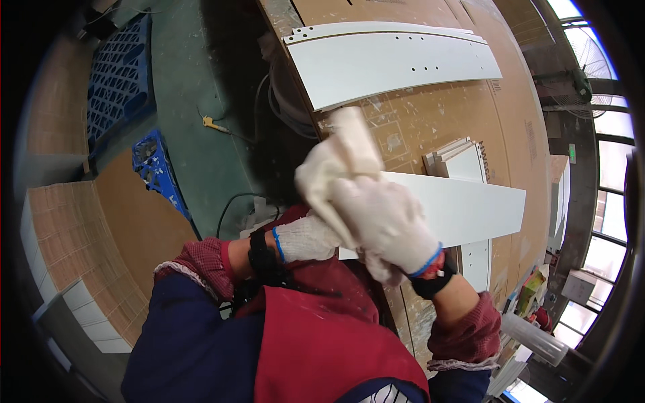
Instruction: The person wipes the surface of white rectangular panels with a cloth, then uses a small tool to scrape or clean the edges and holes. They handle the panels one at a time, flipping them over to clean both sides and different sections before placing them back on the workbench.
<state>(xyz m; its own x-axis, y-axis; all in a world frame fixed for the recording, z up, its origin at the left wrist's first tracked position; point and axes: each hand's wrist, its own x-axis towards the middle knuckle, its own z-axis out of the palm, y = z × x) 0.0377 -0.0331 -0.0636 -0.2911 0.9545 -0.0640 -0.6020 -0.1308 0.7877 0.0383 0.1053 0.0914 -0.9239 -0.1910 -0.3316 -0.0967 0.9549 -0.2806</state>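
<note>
My right hand, in a white knit glove with a blue cuff, grips a bunched off-white cloth over the left end of a white panel. Motion blurs the cloth, and one end of it hangs below my fingers. Just left of the cloth is my left hand, gloved the same way, at the panel's near left end. Its fingers are hidden behind the cloth, so its hold cannot be made out. The panel lies across the cardboard-covered table with its wide face up.
A long, slightly curved white panel with drilled holes lies at the table's far side. Several narrow white boards sit partly under the nearer panel. Blue plastic pallets and a yellow-tipped air hose are on the green floor at left.
</note>
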